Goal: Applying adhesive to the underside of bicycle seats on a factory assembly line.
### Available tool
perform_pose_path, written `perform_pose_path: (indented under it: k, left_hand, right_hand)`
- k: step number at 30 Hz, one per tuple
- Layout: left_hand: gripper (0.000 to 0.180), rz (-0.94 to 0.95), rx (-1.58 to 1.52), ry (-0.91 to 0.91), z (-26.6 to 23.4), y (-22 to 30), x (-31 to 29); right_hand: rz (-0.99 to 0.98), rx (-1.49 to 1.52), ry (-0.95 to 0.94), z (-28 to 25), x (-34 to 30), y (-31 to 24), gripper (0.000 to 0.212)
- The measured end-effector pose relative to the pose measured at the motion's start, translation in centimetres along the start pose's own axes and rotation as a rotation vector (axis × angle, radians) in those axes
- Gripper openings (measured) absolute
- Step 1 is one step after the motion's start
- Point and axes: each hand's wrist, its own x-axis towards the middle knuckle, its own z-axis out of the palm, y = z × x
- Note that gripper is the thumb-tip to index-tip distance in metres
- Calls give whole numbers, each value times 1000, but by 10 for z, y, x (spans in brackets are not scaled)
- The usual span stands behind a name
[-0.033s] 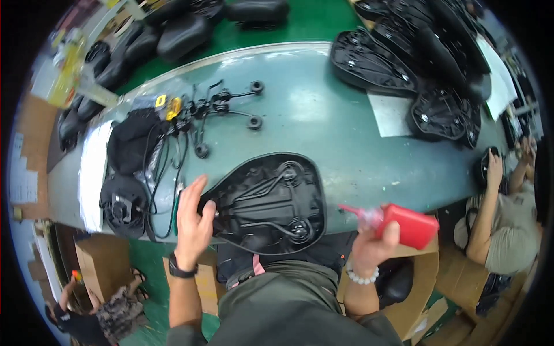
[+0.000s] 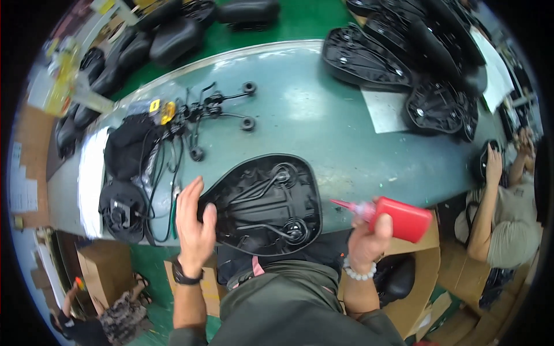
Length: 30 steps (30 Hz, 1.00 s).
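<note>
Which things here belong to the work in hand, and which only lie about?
In use:
- upturned black seat base, left hand on its edge
- red squeeze bottle, held in right hand

Lying about:
- black cables with round ends
- stacked seat bases
- white sheet

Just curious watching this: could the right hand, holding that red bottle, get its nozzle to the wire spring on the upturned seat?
Probably yes. The right hand holds the red bottle just beside the upturned seat, nozzle pointing toward it, with nothing between. The left hand rests on the far edge.
</note>
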Motion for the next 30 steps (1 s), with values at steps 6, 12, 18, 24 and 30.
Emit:
perform_pose_path:
  k: [6, 12, 18, 24, 30]
  left_hand:
    - [49, 261, -48, -10, 55, 45, 1]
    - [50, 260, -61, -39, 57, 43, 0]
    - [50, 229, -90, -28, 57, 44, -1]
    - [49, 229, -101, -34, 56, 46, -1]
    - [48, 220, -108, -38, 57, 45, -3]
  right_hand:
    - [-94, -245, -299, 21, -5, 26, 28]
    - [-244, -366, -508, 37, 9, 35, 25]
    - [-310, -494, -529, 40, 11, 33, 30]
    - [-360, -504, -549, 39, 11, 32, 29]
    - [-287, -393, -578, 28, 5, 20, 21]
